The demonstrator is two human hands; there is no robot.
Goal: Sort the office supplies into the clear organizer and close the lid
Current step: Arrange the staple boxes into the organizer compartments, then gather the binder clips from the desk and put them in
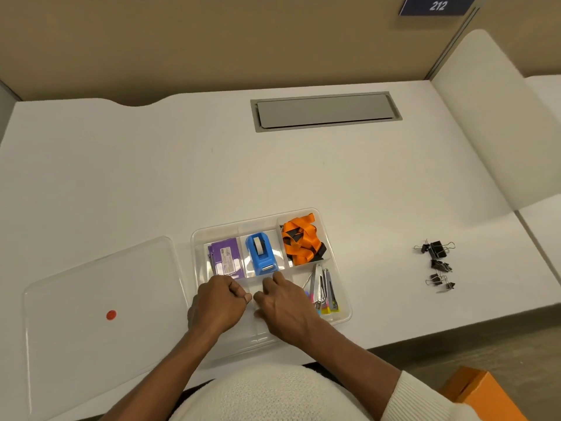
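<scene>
The clear organizer sits on the desk near the front edge. Its back compartments hold purple boxes, a blue tape dispenser and an orange-and-black lanyard. Metal clips with coloured ends lie in the front right compartment. My left hand is curled shut over the front left compartment, with nothing visible in it. My right hand reaches into the front middle compartment, fingers bent down, thumb almost touching my left thumb. The clear lid with a red dot lies flat to the left.
Several black binder clips lie loose on the desk to the right of the organizer. A grey cable hatch is set into the desk at the back. An orange box stands on the floor at lower right.
</scene>
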